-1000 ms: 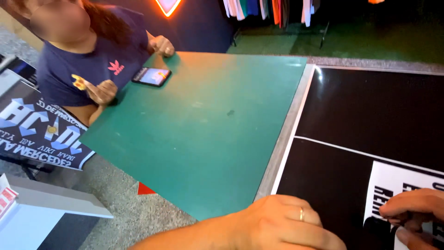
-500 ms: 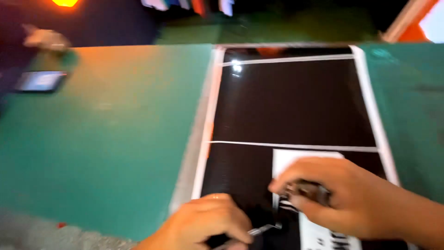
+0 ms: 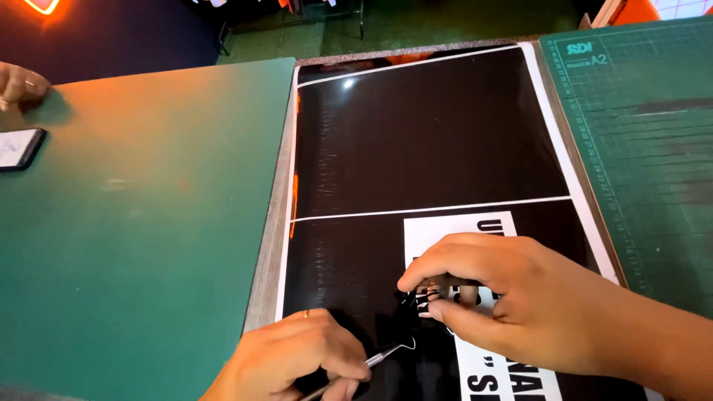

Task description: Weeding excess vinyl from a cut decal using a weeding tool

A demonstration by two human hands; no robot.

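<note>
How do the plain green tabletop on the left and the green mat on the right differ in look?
The tabletop is smooth and unmarked apart from faint scuffs; the cutting mat carries a printed grid of fine lines. The tabletop is a lighter teal; the cutting mat is darker green. A phone lies on the tabletop; nothing visible rests on the cutting mat. Both are flat, green, and flank the black vinyl sheet.

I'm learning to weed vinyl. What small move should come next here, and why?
Probably lift the pinched black scrap up and away. The right hand grips it between fingertips at the white patch's edge, while the left hand holds the hooked metal pick with its tip just below the scrap on the black sheet.
</note>
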